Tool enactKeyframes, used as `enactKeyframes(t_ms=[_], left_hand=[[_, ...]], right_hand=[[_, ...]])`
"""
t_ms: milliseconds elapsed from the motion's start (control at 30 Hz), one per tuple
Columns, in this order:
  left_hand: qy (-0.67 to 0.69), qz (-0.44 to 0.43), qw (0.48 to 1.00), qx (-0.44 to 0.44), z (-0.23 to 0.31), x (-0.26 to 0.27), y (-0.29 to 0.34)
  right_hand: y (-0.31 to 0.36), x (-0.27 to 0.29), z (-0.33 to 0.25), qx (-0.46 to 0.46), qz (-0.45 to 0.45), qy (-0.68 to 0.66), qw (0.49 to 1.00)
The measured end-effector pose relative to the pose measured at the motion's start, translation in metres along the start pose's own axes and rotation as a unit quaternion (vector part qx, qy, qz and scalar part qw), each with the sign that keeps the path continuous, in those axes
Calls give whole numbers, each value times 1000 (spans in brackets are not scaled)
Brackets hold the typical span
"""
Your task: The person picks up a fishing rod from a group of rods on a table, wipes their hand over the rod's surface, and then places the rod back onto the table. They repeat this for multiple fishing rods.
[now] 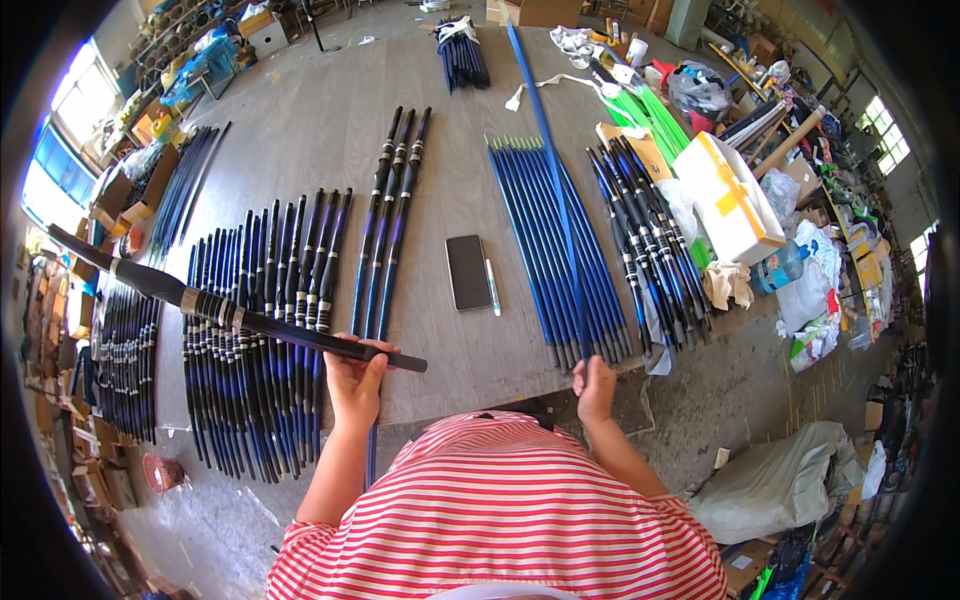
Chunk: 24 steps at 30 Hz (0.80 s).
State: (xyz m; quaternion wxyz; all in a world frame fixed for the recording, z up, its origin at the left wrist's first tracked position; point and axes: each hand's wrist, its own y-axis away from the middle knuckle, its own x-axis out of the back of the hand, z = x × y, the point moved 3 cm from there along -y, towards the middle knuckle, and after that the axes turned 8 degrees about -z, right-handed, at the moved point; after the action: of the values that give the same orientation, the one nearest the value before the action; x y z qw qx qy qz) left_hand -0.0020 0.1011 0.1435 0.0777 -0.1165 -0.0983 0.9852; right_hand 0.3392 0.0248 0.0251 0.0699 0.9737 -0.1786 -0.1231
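My left hand (356,388) is closed round the butt end of a thick black fishing rod handle (280,328) with silver bands. This handle slants up to the left above rows of similar rods. My right hand (596,390) is closed on the lower end of a long blue rod section (545,125), which reaches away toward the far edge of the table. Beneath it lies a fanned row of thin blue rod sections (530,240) with light green tips. Three dark rods with blue shafts (388,220) lie side by side beyond my left hand.
Between the rows lie a black smartphone (467,272) and a white pen (493,287). Many black rods (265,380) overhang the table's near left edge. Banded rods (650,240) and a white foam box (728,195) line the right. A tied bundle (462,62) sits at the far side.
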Motion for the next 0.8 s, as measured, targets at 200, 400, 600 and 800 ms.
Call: enactKeyframes(t_ms=[200, 400, 600, 800], left_hand=[[-16, 32, 999, -14, 13, 1, -34], [-128, 125, 983, -51, 63, 29, -81], [-76, 190, 977, -52, 92, 71, -93], [-55, 215, 972, -79, 105, 77, -96]], right_hand=[[26, 68, -15, -74, 117, -106, 985], [66, 133, -5, -54, 163, 137, 976], [83, 150, -25, -96, 44, 291, 951], [70, 154, -50, -75, -81, 363, 925]])
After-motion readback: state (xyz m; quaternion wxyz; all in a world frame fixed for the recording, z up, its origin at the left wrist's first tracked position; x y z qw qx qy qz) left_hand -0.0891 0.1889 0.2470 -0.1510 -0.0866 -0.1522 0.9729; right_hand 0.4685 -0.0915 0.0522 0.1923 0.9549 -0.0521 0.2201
